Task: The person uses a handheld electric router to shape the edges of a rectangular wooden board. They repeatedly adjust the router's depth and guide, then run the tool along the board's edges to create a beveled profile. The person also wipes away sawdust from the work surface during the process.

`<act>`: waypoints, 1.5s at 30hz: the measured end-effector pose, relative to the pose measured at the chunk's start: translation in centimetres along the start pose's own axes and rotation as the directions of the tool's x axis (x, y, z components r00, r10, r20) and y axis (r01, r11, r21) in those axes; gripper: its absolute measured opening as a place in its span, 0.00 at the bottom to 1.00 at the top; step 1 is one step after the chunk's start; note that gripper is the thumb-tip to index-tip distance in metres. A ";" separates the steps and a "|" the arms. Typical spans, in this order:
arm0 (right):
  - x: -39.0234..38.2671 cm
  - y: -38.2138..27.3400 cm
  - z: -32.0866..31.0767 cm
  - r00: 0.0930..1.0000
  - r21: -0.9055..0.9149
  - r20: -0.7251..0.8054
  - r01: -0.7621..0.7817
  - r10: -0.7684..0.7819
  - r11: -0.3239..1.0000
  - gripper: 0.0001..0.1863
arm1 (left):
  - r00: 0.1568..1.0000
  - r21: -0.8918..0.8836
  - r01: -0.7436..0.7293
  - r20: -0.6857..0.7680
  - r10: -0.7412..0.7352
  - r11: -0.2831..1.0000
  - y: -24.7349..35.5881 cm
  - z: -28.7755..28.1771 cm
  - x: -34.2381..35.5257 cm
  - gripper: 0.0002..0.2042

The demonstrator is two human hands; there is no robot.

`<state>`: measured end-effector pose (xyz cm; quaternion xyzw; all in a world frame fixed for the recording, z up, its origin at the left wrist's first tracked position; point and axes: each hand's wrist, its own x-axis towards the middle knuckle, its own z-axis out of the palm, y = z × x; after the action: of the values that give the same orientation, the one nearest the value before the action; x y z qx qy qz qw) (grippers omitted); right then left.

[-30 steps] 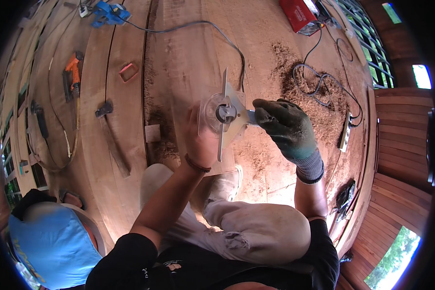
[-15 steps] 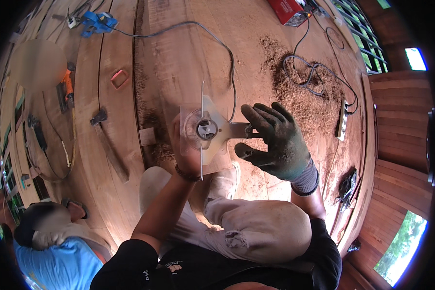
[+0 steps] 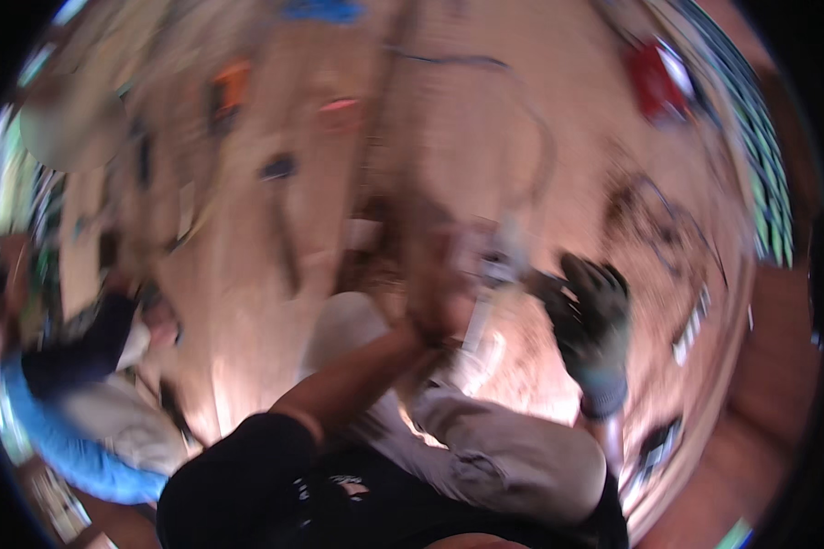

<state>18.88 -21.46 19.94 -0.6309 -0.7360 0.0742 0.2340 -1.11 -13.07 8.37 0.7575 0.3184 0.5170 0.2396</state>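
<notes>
Motion smears the whole view. My bare left hand [image 3: 438,297] is wrapped round what looks like a trim router [image 3: 496,267], held above the floor in front of my knees. Its pale base and round metal centre face up, but their details are blurred. My right hand [image 3: 593,320], in a dark work glove, is just right of the router. Its fingers look apart and loosely bent. A dark bar [image 3: 542,284] reaches from the router toward the glove; whether the glove touches it is unclear.
Sawdust and a coiled cable [image 3: 659,220] lie on the plank floor to the right, near a power strip [image 3: 691,325]. A red machine [image 3: 657,82] stands at the far right. A hammer-like tool [image 3: 282,206] lies left. Another person in blue [image 3: 73,448] sits at lower left.
The view has swung, shifting the floor and tools right in the picture. Both hands and the router now appear farther right and slightly lower; my left hand still holds the router.
</notes>
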 end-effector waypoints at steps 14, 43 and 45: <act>1.1 1.4 2.5 0.984 -0.253 -0.104 0.115 -0.145 0.961 0.23 | 0.983 0.015 0.115 -0.144 -0.111 0.993 0.6 0.9 1.3 0.25; 0.9 2.0 0.1 0.997 0.130 -0.042 0.073 -0.069 0.989 0.28 | 0.998 0.135 0.065 0.018 -0.068 0.989 0.7 0.6 2.2 0.28; 1.2 1.9 0.2 0.990 0.039 -0.079 0.118 -0.115 0.992 0.30 | 1.000 0.148 -0.017 0.003 0.017 0.989 0.7 0.3 2.4 0.35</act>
<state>20.43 -19.91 19.29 -0.5841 -0.7602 0.0520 0.2795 0.01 -11.79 10.22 0.7763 0.3492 0.4934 0.1788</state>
